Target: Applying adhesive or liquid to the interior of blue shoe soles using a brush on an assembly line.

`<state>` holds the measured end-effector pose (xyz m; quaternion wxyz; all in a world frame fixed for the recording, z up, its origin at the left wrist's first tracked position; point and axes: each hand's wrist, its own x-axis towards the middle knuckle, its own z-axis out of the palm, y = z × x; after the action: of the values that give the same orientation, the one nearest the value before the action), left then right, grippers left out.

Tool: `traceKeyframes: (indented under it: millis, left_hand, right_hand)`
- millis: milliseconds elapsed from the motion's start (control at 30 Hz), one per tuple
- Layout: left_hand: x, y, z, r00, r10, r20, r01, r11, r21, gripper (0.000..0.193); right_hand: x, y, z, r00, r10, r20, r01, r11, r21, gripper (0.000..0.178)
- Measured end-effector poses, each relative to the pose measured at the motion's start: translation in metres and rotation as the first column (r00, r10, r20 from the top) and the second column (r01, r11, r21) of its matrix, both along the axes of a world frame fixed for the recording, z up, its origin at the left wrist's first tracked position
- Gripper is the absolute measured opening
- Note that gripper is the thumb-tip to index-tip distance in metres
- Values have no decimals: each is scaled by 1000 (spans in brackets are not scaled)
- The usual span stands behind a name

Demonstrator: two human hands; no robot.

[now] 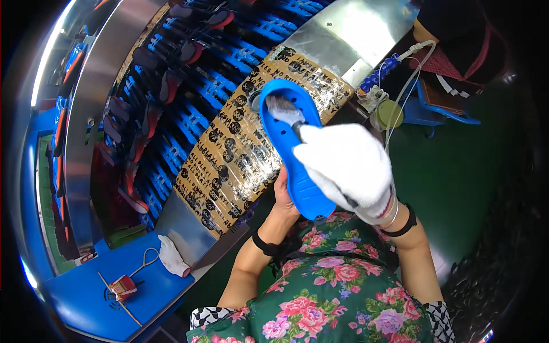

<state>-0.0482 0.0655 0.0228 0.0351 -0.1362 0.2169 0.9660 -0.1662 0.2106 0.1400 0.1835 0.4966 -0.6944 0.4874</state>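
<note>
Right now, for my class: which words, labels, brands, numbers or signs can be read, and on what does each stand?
Brown printed sheet: rows of black capitals and round black marks, partly readable; wording not copied here.
Small red box-shaped object: any print too small to read.
Red-and-white strip: too small to read.
Blue shoe sole, brush: no lettering visible.

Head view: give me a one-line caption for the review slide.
White-gloved right hand holds a brush at a blue shoe sole gripped by the bare left hand, beside tape-covered cardboard.
</note>
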Motion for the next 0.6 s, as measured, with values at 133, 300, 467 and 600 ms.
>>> traceKeyframes:
  millis: [133,300,467,600]
  left_hand:
    - [-23,3,-13,971,-55,-232,87,987,132,99]
    - [-27,7,9,987,23,-161,-38,995,-88,105]
    - [-31,-3,-14,971,-10,-240,21,999,45,109]
    - [-41,7,19,978,135,-157,-162,972,-172,108]
  right_hand:
    - [18,-12,-12,995,84,57,-79,993,-87,32]
    - [7,3,-13,985,19,170,1,993,-116,29]
    - [31,-8,-17,991,25,131,-5,988,-152,28]
    - [11,7,-19,982,30,188,0,988,-157,28]
